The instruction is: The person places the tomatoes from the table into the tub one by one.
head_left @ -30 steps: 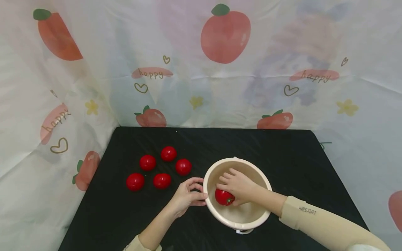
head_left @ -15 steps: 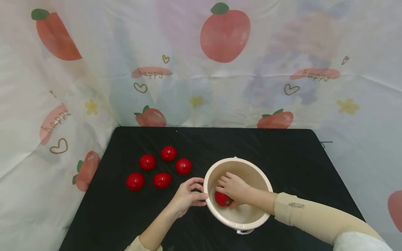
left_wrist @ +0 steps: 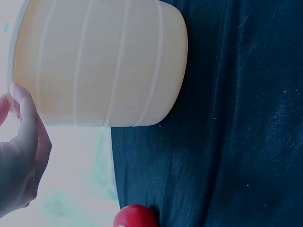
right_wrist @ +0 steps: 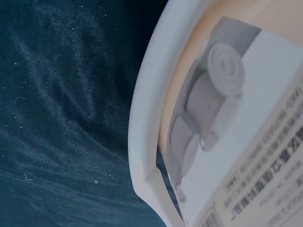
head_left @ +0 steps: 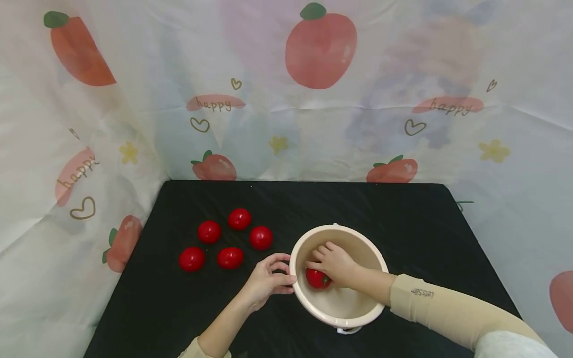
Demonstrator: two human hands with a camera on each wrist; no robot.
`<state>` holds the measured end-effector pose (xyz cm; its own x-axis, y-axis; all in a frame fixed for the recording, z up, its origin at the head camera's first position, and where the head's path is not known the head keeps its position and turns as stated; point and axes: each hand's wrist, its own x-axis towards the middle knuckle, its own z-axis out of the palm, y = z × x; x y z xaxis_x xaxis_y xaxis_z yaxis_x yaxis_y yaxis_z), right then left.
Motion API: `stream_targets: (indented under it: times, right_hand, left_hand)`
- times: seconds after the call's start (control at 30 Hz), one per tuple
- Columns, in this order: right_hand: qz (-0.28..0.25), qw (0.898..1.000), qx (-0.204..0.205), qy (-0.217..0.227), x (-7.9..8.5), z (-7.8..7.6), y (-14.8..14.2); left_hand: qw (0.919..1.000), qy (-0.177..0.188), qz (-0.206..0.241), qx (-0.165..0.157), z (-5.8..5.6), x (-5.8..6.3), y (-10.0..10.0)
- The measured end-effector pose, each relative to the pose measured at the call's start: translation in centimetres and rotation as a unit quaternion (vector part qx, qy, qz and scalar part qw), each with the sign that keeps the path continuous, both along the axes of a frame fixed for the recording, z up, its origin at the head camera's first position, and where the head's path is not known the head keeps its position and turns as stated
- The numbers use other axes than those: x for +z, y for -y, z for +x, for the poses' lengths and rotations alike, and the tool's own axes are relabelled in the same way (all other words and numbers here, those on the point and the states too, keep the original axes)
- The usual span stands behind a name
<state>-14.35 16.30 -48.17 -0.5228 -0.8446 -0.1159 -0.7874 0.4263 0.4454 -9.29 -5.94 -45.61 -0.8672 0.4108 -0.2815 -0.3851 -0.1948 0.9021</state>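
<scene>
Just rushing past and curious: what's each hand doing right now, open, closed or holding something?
Left hand: holding the rim of the cream bucket.
Right hand: inside the bucket with fingers over a red tomato; whether it grips cannot be told.

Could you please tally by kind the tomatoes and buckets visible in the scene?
Red tomatoes: 6 (5 outside the cream bucket, 1 inside it)
Buckets: 1
Total: 7
</scene>
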Motion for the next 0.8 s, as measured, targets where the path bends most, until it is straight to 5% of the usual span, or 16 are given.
stream_targets:
  times: [0.37,0.63,0.8]
  right_hand:
    - [-0.071,0.997,0.006,0.02,1.3,-0.3,-0.2]
    - [-0.136,0.99,-0.01,0.042,4.9,0.5,-0.6]
    - [-0.212,0.976,-0.03,0.037,7.2,1.0,-1.9]
  left_hand:
    - [1.0,0.006,0.006,0.001,0.0,0.1,0.1]
    - [1.0,0.006,0.004,-0.003,-0.1,0.0,0.1]
    - [1.0,0.007,0.0,0.0,0.0,0.1,0.1]
